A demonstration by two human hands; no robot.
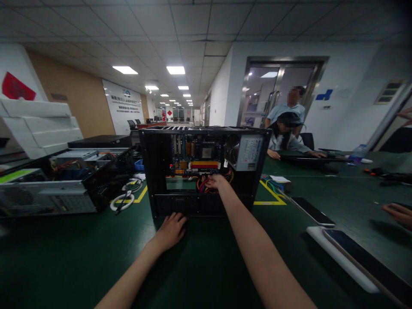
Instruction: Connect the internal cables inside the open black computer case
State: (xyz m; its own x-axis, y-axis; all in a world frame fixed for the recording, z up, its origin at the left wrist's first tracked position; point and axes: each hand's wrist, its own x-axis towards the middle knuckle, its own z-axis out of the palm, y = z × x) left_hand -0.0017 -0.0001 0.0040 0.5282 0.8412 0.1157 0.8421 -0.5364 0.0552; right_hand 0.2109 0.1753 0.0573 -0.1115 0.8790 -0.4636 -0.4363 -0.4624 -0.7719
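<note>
A black computer case [206, 206] stands upright on the green table with its side open. Inside it are a motherboard [198, 150] and, at the upper right, a silver power supply [249, 152]. My right hand [215, 182] reaches into the case, its fingers closed on the bundle of coloured cables [202, 185] below the board. Resting on the table against the front lower edge of the case is my left hand [172, 229], its fingers slightly spread and holding nothing.
Another opened computer case [58, 197] lies at the left, with coiled white cables [122, 201] beside it. Phones [312, 211] and a white box [341, 259] lie at the right. Two people [291, 128] are behind the table, and another person's hand [399, 213] shows at the right edge.
</note>
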